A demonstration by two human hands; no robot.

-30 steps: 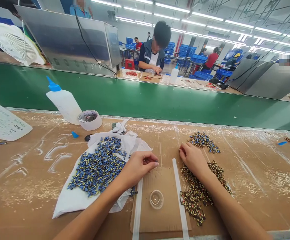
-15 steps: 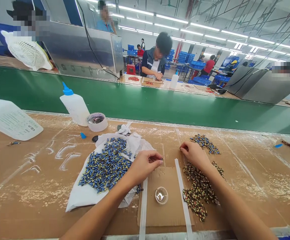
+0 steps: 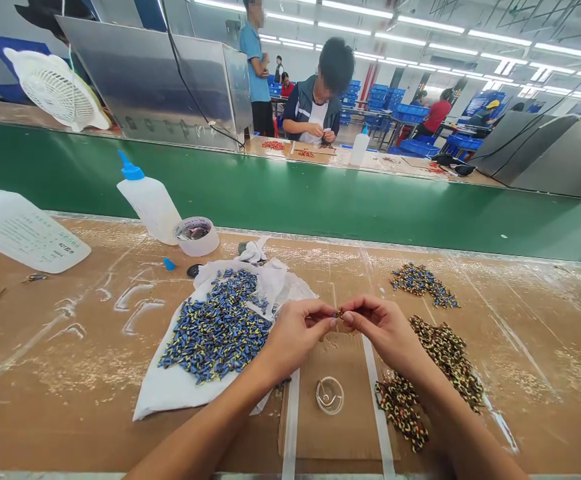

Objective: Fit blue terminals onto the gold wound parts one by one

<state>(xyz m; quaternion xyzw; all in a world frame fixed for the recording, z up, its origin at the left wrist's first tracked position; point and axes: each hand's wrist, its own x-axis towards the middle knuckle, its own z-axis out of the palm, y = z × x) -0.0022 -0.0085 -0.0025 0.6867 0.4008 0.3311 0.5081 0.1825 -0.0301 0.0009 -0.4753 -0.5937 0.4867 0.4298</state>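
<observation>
My left hand (image 3: 297, 330) and my right hand (image 3: 383, 327) meet above a cardboard pad (image 3: 337, 407), fingertips pinched together on one small dark part (image 3: 340, 313). Left of my left hand, a heap of blue and yellow parts (image 3: 215, 327) lies on a white cloth (image 3: 170, 393). Under my right wrist spreads a pile of dark speckled parts (image 3: 435, 363). A smaller mixed pile (image 3: 423, 281) lies farther back on the right. A small clear cup (image 3: 329, 395) stands on the pad, just below my hands.
Two white glue bottles (image 3: 147, 200) (image 3: 23, 230), a tape roll (image 3: 197, 237) and a white fan (image 3: 55, 90) stand at the left. A green conveyor belt (image 3: 320, 200) runs behind the bench. Across it a seated person (image 3: 317, 100) works; another person (image 3: 256, 67) stands nearby.
My right hand has come in from the right pile to meet my left hand at the middle. Both now pinch one small part between them. The view shifted slightly.
</observation>
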